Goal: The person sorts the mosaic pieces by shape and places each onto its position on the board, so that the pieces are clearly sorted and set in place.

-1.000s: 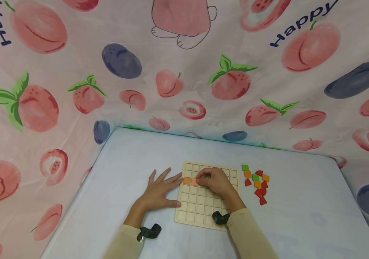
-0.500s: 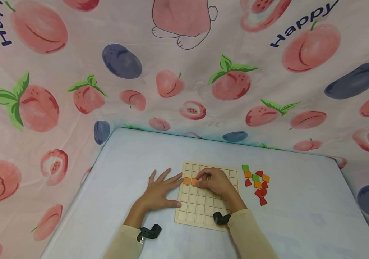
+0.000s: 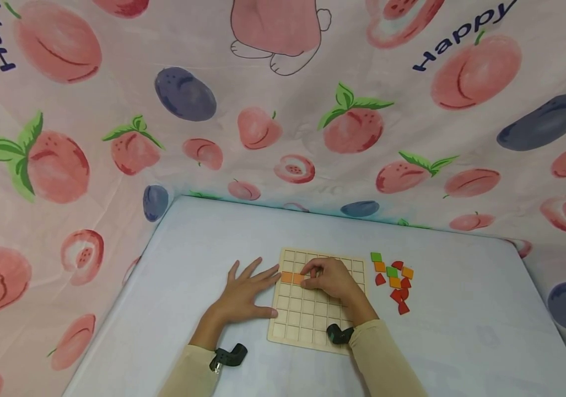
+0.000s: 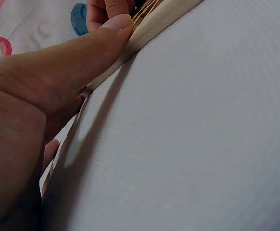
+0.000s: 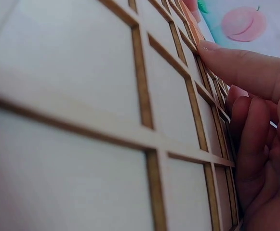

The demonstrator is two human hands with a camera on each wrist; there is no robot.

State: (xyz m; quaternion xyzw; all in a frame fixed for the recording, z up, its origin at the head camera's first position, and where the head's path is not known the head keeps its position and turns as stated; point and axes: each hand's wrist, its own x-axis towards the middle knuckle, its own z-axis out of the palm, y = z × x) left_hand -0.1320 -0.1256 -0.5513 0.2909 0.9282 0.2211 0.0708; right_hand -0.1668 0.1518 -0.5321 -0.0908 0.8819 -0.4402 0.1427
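Observation:
A wooden grid board (image 3: 295, 320) lies on the table, with two orange square tiles side by side in cells near its left edge. My right hand (image 3: 329, 278) pinches the inner orange tile (image 3: 297, 278) between thumb and index finger, and its other fingers are curled. In the right wrist view the thumb (image 5: 236, 62) reaches the orange tile's edge. Beside the outer orange tile (image 3: 286, 277), my left hand (image 3: 243, 295) has spread, straight fingers that touch the board's left edge. Its thumb (image 4: 91, 50) rests on the board's rim in the left wrist view.
Right of the board lies a loose cluster of small pieces: green squares (image 3: 376, 257), orange squares (image 3: 408, 273) and red quarter-rounds (image 3: 404, 307). Some overlap. A fruit-print cloth (image 3: 263, 182) hangs behind the white table (image 3: 461, 309). Both wrists carry black cameras.
The inner orange tile looks to have settled slightly flatter in its cell since a second ago, and the right thumb and index have parted a little. The left hand has not moved.

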